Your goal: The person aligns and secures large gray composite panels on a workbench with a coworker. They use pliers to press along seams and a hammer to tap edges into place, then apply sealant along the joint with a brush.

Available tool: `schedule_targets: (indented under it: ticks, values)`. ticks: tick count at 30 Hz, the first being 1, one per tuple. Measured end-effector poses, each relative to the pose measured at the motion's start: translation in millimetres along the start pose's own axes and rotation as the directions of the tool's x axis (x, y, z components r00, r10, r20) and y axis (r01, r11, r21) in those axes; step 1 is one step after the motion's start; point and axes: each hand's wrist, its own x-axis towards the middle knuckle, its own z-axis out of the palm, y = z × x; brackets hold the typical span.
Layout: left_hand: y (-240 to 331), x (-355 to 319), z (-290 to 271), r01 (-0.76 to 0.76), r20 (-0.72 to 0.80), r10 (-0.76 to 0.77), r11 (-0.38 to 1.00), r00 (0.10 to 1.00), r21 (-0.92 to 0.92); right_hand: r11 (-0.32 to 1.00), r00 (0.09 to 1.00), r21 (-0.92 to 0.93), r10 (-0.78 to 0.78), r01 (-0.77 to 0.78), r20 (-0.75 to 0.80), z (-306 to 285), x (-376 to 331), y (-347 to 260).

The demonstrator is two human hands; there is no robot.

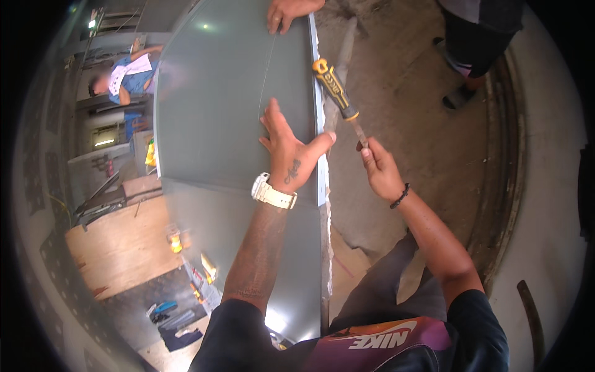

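My right hand (382, 172) is closed around the metal shaft of a black-and-yellow screwdriver (334, 88). Its handle points up and away from me, beside the panel's right edge; the tip is hidden in my fingers. My left hand (289, 146), with a pale watch on its wrist, lies spread on a large grey panel (211, 118), thumb over the white-edged right side. A thin line runs along the panel's surface ahead of my fingers. At the far end, another person's hand (291, 12) rests on the same panel near that edge.
A person (468, 37) stands at the far right, legs showing. Another person (127, 77) is off to the left. A plywood sheet (121, 245) and several tools lie at left. A long pipe (347, 53) is beneath the panel edge; a curved dark strip (531, 319) sits lower right.
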Motion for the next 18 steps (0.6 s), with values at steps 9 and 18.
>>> schedule_targets:
  ticks: [9,18]
  values:
    - [0,64,7,0.035,0.037,-0.040,0.992,0.999,0.122,0.999,0.996,0.014,-0.043,0.044,-0.076,-56,17,-5]
    - [1,56,5,0.044,0.038,-0.044,0.999,0.998,0.008,0.615,0.747,0.464,-0.348,0.638,-0.566,-88,73,-24]
